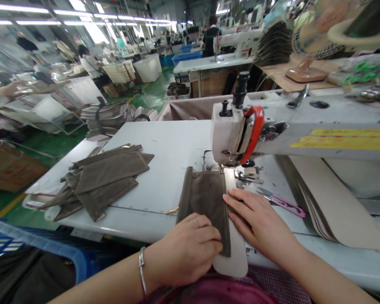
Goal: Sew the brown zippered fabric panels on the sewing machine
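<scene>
A dark olive-brown fabric panel (206, 194) lies on a pale, round-cornered backing piece (236, 257), its far edge under the sewing machine (228, 133) needle area. My left hand (188, 247) has its fingers curled over the panel's near part, gripping it there; what the fingertips pinch is partly hidden. Flat along the panel's right edge rests my right hand (256, 215), fingers stretched over panel and backing. A gold zipper pull (172, 210) sticks out from the panel's left side. Pink-handled snips (285, 203) lie right of my right hand.
Similar dark pieces are heaped (110, 175) on the table's left. Pale backing pieces (338, 198) are stacked at the right, under the machine arm. A blue basket (79, 257) holding dark fabric stands lower left. A fan (307, 74) and other people's workstations are farther back.
</scene>
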A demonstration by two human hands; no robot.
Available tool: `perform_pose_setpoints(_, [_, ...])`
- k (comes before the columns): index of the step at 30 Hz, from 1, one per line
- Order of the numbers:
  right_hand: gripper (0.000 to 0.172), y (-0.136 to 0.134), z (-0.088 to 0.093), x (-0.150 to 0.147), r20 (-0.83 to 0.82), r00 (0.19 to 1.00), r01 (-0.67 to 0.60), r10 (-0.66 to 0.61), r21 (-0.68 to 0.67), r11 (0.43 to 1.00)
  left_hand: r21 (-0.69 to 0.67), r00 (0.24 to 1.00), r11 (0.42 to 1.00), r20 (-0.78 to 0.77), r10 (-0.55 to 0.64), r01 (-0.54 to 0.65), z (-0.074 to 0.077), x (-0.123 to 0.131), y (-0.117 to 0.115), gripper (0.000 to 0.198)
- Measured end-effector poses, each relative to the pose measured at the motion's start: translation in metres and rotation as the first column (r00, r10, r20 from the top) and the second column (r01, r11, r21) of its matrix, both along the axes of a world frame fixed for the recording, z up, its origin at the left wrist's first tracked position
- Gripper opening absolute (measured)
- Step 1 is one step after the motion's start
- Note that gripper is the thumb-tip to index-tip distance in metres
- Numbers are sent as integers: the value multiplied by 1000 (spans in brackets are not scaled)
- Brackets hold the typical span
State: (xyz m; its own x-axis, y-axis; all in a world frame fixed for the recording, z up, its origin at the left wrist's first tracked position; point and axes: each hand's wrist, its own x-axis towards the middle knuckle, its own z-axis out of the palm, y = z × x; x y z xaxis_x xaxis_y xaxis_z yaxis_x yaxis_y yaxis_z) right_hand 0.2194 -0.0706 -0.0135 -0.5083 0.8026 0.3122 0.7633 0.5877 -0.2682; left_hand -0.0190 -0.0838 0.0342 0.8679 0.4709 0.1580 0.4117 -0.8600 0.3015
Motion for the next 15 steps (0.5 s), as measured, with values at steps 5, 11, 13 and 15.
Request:
perform_pose_setpoints(5, [39, 0, -3, 2, 26, 1000, -4, 3, 3, 1000, 111, 967, 960, 11, 256, -256, -9, 18, 67, 32])
perform_pose_setpoints(11, [39, 1, -3, 2, 26, 1000, -13, 13, 17, 1000, 91, 960, 958, -34, 276, -273, -23, 21, 92, 39])
perform_pose_setpoints(13, [39, 1, -3, 2, 28, 1000, -7, 7, 12, 1000, 76, 959, 958, -26, 281, -278, -23, 19, 89, 39])
perform_pose_setpoints(15, [40, 0, -3, 2, 26, 1000, -8, 8, 20, 1000, 62, 959, 958, -22, 283, -281, -22, 19, 88, 39])
